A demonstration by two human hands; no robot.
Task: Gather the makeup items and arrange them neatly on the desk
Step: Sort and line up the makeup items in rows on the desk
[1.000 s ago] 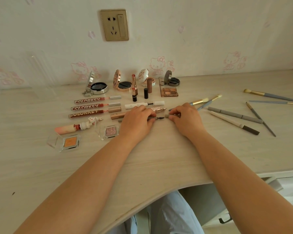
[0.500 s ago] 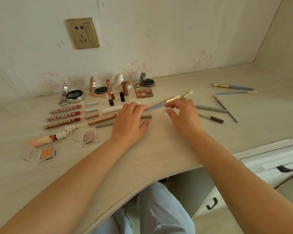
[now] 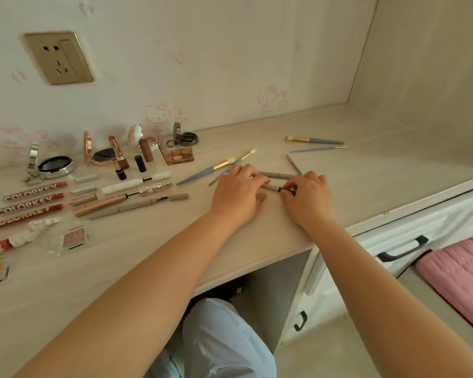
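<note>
My left hand [image 3: 236, 193] and my right hand [image 3: 306, 196] both grip a beige makeup pencil [image 3: 275, 187] with a dark cap, lying on the light wooden desk [image 3: 339, 186]. A grey pencil [image 3: 277, 175] lies just behind it. Two blue-handled brushes [image 3: 208, 171] lie left of my left hand. Further left sit rows of items: three lip glosses [image 3: 36, 199], a white mascara [image 3: 135, 182], a gold mascara [image 3: 120, 200], a grey brow pencil [image 3: 137, 205], lipsticks [image 3: 119, 159], compacts [image 3: 55, 166] and an eyeshadow palette [image 3: 179, 155].
More brushes [image 3: 313, 139] lie at the back right, one thin brush [image 3: 294, 165] beside my right hand. A wall socket [image 3: 59, 58] is above. White drawers with black handles [image 3: 402, 251] and a pink cushion [image 3: 459, 274] are to the right, below the desk edge.
Both hands left the grey brow pencil in the row and moved right to the beige pencil, now gripping it. The camera has turned to the right.
</note>
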